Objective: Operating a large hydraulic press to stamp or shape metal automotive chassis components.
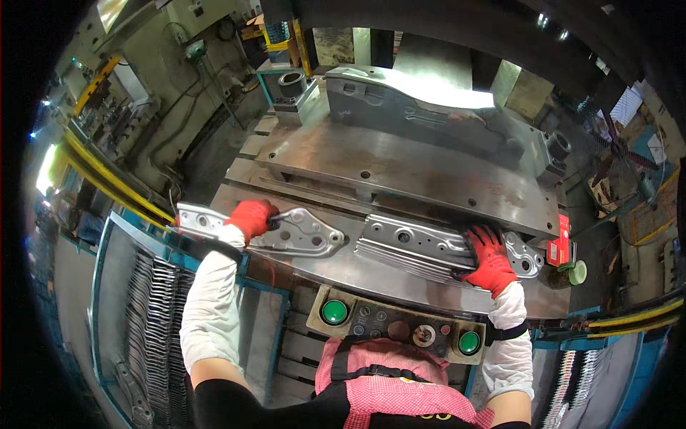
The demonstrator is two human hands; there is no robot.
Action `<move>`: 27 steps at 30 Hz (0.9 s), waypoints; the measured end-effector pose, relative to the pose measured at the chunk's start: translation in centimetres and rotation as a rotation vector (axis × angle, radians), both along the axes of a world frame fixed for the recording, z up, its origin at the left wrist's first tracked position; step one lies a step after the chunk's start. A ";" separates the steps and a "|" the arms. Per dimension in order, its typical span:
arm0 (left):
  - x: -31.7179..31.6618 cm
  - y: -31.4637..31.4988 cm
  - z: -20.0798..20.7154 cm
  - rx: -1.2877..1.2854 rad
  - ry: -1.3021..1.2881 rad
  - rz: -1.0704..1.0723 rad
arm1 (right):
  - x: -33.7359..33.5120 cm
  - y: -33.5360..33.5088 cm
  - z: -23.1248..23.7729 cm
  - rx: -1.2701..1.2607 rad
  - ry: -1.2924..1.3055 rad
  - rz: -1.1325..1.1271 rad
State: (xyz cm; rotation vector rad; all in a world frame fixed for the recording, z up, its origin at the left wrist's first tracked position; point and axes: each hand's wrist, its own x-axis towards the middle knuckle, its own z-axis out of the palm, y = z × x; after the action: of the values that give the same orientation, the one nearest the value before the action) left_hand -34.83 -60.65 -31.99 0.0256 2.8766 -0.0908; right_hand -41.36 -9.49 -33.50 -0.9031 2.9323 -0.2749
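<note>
A long stamped sheet-metal part (309, 232) with round holes lies at the left front of the press bed. Wrapped around its middle is my left hand (251, 219) in a red glove, closed on it. To the right, a stack of similar stamped metal parts (411, 237) rests on the bed, its lower edges showing in layers. My right hand (489, 259), also in a red glove, grips the stack near its right end, fingers over the top. How many parts it grips is hidden.
Behind the parts stands a heavy steel die (343, 154) with a tall curved block (407, 104). A control box with green buttons (334, 312) is close to my body. Racks of stamped parts (161, 314) flank me. A red box (559, 243) and a jar (574, 274) sit at right.
</note>
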 end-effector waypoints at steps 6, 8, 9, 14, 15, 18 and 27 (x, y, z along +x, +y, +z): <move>-2.4 -0.4 -6.4 0.123 0.002 -0.127 | 0.2 0.1 -0.3 0.002 0.020 -0.005; -2.6 -1.0 -8.1 0.169 -0.010 -0.057 | 0.5 -0.3 -0.1 -0.005 0.022 -0.008; -2.8 -0.6 -8.0 0.154 -0.013 -0.037 | 0.7 -0.2 0.0 0.014 0.010 -0.013; -0.2 2.3 -7.1 -0.007 0.277 -0.019 | 0.0 0.7 -1.2 0.022 -0.047 0.004; 1.3 2.5 -7.9 0.070 0.421 -0.017 | -0.1 0.9 -0.8 0.033 -0.066 0.041; 4.9 5.3 -8.0 0.189 0.487 0.020 | -1.6 1.7 1.0 0.097 -0.191 0.124; 12.9 10.4 -12.7 0.515 0.537 0.204 | -2.4 0.1 2.6 0.088 -0.135 0.296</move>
State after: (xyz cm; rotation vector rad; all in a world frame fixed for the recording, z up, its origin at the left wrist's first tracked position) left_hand -21.89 -50.24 -44.68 -0.2268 3.3151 0.7948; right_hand -43.78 -9.34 -30.93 -1.2326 2.6203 -0.1801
